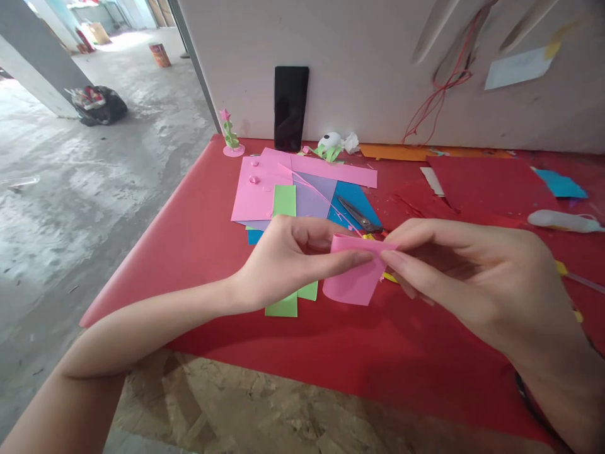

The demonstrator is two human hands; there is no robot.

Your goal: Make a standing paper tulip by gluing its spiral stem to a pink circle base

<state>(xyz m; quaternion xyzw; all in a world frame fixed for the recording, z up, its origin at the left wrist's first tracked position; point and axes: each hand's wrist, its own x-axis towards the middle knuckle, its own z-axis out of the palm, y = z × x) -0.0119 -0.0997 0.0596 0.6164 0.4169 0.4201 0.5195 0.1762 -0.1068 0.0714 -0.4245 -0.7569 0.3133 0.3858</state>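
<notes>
Between my two hands, above the red table, is a piece of pink paper (353, 287), bent over at its left side into a loop. My left hand (302, 255) pinches it with the thumb laid across its front. The thumb and fingers of my right hand (454, 271) grip its upper right corner. Behind the paper lie scissors (358, 214) with yellow and red on the handles, partly covered by my hands. Green paper strips (284, 200) and pink sheets (258, 198) lie beyond and beneath my left hand, over purple and blue sheets.
A black phone (290, 108) leans upright against the pale panel at the back. Left of it stands a small paper flower (229, 131). A white bottle (562, 221), red sheets (491, 183) and a blue scrap (561, 183) lie at right. The table's edge (151, 233) slants along the left.
</notes>
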